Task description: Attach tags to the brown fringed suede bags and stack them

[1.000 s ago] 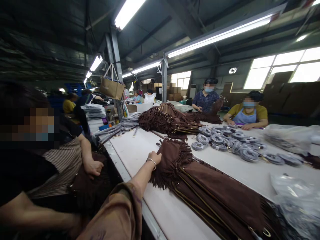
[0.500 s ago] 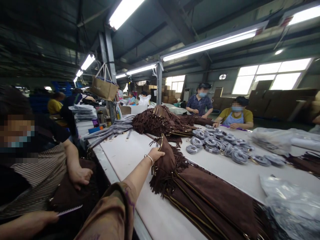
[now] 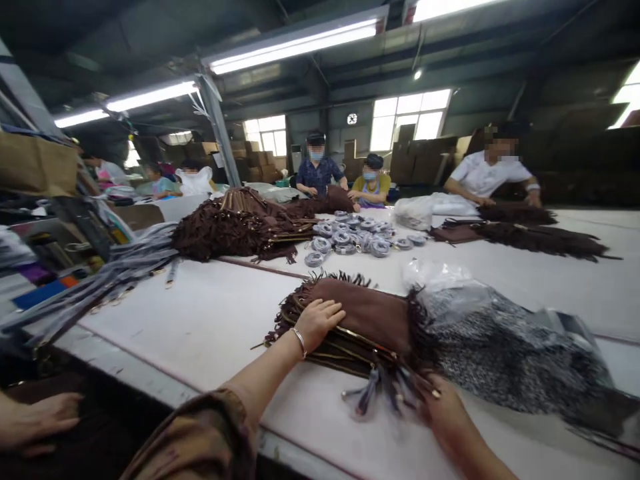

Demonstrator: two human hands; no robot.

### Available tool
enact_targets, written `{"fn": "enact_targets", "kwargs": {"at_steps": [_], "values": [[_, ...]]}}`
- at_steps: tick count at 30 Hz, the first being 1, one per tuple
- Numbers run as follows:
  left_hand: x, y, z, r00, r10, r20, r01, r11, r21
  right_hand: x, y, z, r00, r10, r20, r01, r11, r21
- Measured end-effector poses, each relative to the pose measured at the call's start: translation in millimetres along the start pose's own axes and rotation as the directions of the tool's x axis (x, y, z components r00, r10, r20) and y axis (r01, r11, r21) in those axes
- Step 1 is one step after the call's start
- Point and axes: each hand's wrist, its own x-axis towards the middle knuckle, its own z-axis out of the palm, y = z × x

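A stack of brown fringed bags [image 3: 367,303] with gold-coloured zips lies on the white table in front of me. My left hand [image 3: 323,323], a bracelet at its wrist, rests flat on the top bag near its left end, fingers stretched out. At the stack's lower right corner is my right hand [image 3: 445,403], touching or very near the bag ends; its fingers are blurred by motion. Wrapped grey strap ends [image 3: 373,393] with small metal parts hang out of the stack's near side, just left of that hand.
Behind lies a large heap of fringed bags [image 3: 215,230], with coiled grey straps [image 3: 343,237] beside it. Long wrapped straps [image 3: 135,260] lie at left. Clear plastic and a speckled dark bundle [image 3: 505,333] are at right. A co-worker's hand [image 3: 43,420] is at lower left; others work across the table.
The view has swung right. My left hand has let go of the bag end it held up and now lies flat on the stack. My right hand has come into view.
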Motion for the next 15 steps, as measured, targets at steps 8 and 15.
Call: {"fn": "enact_targets", "kwargs": {"at_steps": [8,15], "values": [[-1.5,29.6,-20.8,0.973,-0.199,0.119,0.195,0.98,0.048,-35.8,-22.5,-30.4,0.987,0.159,0.031,-0.154,0.98,-0.128],[15.1,146.5,-16.3,0.906,-0.371,0.205,0.418,0.703,-0.576,-24.7,-30.8,6.7,0.885,-0.423,0.194,0.422,0.555,-0.716]]}}
